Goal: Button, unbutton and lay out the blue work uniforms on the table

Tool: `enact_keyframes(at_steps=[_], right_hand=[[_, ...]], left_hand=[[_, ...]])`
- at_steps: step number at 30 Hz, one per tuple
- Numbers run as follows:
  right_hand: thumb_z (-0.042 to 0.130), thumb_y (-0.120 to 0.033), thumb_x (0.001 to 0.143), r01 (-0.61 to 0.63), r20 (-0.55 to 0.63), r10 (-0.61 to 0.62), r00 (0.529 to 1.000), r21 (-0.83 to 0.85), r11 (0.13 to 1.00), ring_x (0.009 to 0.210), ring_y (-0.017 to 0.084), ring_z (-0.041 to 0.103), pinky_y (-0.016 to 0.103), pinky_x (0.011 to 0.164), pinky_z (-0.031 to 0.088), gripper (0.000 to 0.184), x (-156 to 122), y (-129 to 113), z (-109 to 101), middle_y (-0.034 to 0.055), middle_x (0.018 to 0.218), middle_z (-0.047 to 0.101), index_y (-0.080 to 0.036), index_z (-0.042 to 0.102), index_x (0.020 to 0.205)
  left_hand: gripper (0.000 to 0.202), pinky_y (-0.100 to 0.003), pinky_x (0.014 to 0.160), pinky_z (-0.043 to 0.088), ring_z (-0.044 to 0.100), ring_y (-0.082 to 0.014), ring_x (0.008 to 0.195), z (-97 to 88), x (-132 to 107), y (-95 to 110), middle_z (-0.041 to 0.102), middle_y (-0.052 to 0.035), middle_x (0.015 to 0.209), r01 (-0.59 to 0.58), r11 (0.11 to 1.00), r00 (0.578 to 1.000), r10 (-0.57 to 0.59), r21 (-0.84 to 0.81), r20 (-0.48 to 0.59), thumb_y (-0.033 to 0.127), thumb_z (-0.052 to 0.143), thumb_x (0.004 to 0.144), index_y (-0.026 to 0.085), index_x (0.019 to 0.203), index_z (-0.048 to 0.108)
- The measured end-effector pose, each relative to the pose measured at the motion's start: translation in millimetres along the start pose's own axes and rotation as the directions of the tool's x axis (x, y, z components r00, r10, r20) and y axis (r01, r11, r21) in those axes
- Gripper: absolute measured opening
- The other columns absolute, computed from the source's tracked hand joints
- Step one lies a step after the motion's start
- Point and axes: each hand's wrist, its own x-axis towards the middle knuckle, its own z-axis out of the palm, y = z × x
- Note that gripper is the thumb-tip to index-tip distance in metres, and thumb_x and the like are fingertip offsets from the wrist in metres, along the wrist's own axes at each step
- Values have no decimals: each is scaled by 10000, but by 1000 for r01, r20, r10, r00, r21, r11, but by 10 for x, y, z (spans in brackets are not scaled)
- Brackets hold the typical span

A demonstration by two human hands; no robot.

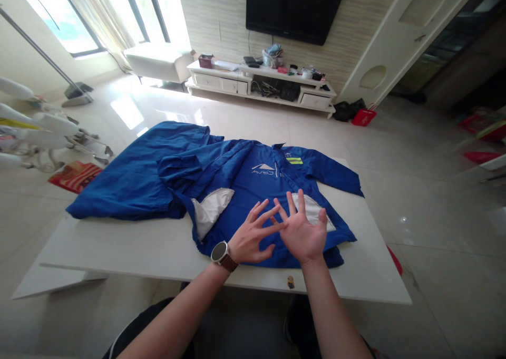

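Note:
A blue work jacket (253,195) lies spread open on the white table (130,248), its white pocket linings and the printed back lettering showing. One sleeve reaches to the table's right side. More blue cloth (130,164), folded in a heap, rests at the left end. Above the jacket's lower part I hold up my left hand (253,235), a watch (220,252) on its wrist, fingers spread. Beside it my right hand (304,232) is turned palm up with fingers apart. The fingers of both hands overlap in view; neither hand holds anything.
A small cartoon sticker (291,282) is on the table's near edge. Across the tiled floor stands a low white TV cabinet (221,82) with assorted items, below a wall-mounted television (294,8). To the left are a red striped bag (73,177) and a white rack (51,132).

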Motion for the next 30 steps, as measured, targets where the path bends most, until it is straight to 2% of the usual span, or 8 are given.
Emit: enact_keyframes(at_steps=[9, 14, 19, 30], right_hand=[[322, -867, 856, -28, 47, 28, 998, -2, 1000, 1487, 347, 382, 677, 1154, 310, 716, -14, -36, -6, -105, 1705, 244, -564, 456, 1490], [337, -874, 843, -36, 47, 38, 998, -31, 999, 1490, 357, 367, 690, 1135, 322, 725, -25, -41, 8, -106, 1699, 250, -573, 442, 1494], [371, -852, 849, -28, 45, 29, 999, -23, 999, 1488, 362, 365, 695, 1131, 330, 726, -34, -37, 20, -74, 1691, 281, -543, 455, 1501], [353, -828, 862, -30, 59, 32, 998, -37, 999, 1496, 334, 366, 657, 1167, 324, 726, -13, -25, -3, -84, 1698, 275, -510, 467, 1505]], left_hand=[[677, -641, 1256, 255, 141, -403, 1593, -50, 17, -5, 297, -84, 1701, 27, 999, 999, -27, -33, -22, 234, 680, 761, 266, 1434, 612], [695, -647, 1250, 261, 160, -403, 1587, -23, 5, -7, 306, -61, 1699, 23, 999, 1000, -24, -35, -15, 244, 689, 759, 306, 1446, 603], [691, -642, 1253, 264, 178, -399, 1582, -2, 5, -4, 303, -50, 1701, 19, 999, 1000, -20, -32, -17, 250, 700, 756, 320, 1439, 611], [688, -625, 1250, 285, 187, -398, 1578, -14, 1, 8, 299, -55, 1702, 18, 996, 999, -21, -87, -36, 217, 689, 757, 297, 1437, 617]])
